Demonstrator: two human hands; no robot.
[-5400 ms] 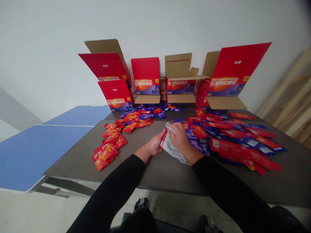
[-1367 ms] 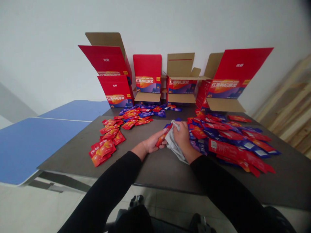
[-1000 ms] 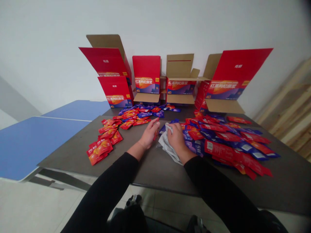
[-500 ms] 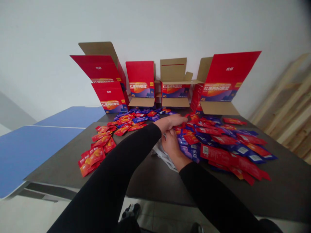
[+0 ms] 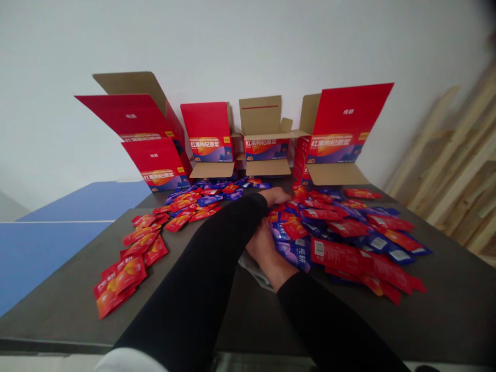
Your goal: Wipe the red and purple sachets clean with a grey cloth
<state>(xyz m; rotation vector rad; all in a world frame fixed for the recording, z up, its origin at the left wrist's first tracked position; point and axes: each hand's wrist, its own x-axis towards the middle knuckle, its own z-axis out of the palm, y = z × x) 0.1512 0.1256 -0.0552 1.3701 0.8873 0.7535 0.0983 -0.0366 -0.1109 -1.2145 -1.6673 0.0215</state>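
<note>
My left hand [image 5: 276, 196] reaches across to the near-left edge of a large pile of red and purple-blue sachets [image 5: 329, 214]. Its fingers look stretched out over the sachets, their tips partly lost among them. Closer to me, my right hand [image 5: 266, 250] lies beside the purple sachets [image 5: 292, 250], under my left forearm. That sleeve hides its fingers. A crumpled whitish-grey plastic or cloth piece [image 5: 256, 271] shows beneath my right hand; I cannot tell whether it is gripped.
Several open red cartons [image 5: 211, 134] stand along the back of the dark table [image 5: 256, 323]. A second group of mixed sachets [image 5: 209, 199] lies left of centre, with a row of red sachets [image 5: 122, 276] toward the front left. Wooden slats [image 5: 437, 160] lean at right; a blue table [image 5: 58, 237] adjoins at left.
The view has shifted, so cartons and sachets sit further left. My left forearm now covers more of my right hand. Both hands stay by the edge of the right-hand pile.
</note>
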